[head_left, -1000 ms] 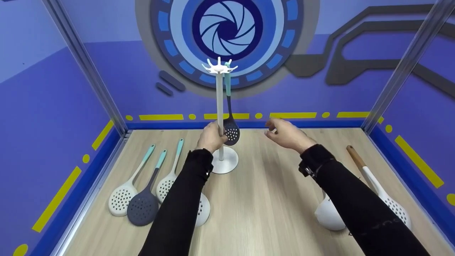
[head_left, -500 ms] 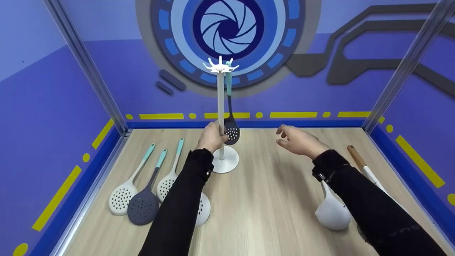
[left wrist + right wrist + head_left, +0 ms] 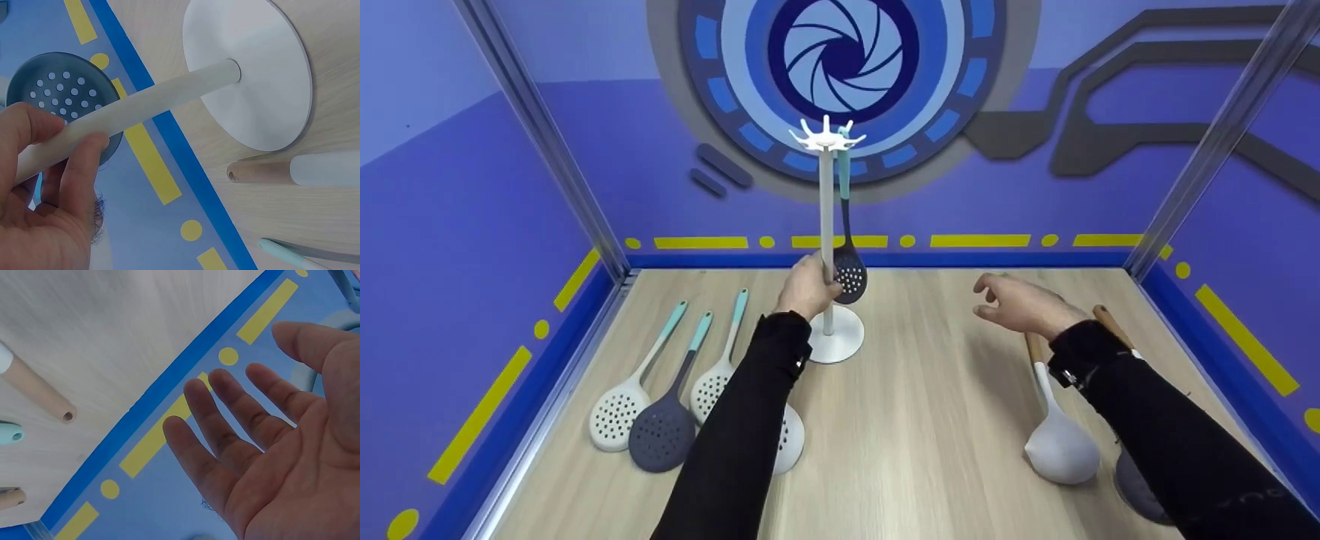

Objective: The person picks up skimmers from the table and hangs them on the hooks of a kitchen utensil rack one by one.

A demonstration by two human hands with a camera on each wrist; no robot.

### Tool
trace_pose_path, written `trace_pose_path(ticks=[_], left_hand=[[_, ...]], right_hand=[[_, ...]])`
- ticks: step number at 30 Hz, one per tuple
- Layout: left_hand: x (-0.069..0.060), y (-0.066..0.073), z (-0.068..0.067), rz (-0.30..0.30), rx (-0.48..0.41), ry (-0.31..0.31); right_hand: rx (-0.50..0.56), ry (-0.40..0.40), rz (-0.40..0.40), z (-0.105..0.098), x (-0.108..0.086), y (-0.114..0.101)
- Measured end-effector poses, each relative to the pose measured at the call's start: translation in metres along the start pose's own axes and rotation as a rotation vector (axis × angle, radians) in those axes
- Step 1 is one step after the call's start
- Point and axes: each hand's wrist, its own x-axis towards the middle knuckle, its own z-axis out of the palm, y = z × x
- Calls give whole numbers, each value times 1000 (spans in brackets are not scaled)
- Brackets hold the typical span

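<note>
My left hand [image 3: 806, 289] grips the white pole [image 3: 826, 202] of an upright utensil stand, its thumb and fingers around it in the left wrist view. The stand has a round base [image 3: 844, 341] and a crown of hooks [image 3: 826, 139]. From one hook hangs a dark skimmer [image 3: 851, 277] with a teal handle, just behind the pole. Over the right side of the table is my right hand [image 3: 1024, 304], holding nothing; its fingers [image 3: 194, 455] are spread and slightly bent. Nearest below it lies a white ladle [image 3: 1061, 450] with a wooden handle [image 3: 1034, 348].
On the left lie two pale skimmers [image 3: 619, 416] [image 3: 710, 390] and a dark skimmer [image 3: 662, 435], all teal-handled. My left sleeve partly covers another white perforated head [image 3: 790, 442]. Beyond the ladle, my right sleeve hides most of a dark head [image 3: 1136, 487] and a wooden-handled utensil [image 3: 1112, 326].
My right hand has moved away from the stand toward the right, uncovering the ladle and part of a dark head. My left hand keeps its grip on the pole; the hanging skimmer stays put.
</note>
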Motion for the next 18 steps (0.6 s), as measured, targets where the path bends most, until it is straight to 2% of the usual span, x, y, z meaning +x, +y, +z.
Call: trace_pose_path(ticks=[6,18], left_hand=[[0,-1,1,-1,1,1],[1,-1,1,0,-1,0]], right_hand=[[-9,-58,41,-4,-8,12],[26,-102,114,-1,-20,37]])
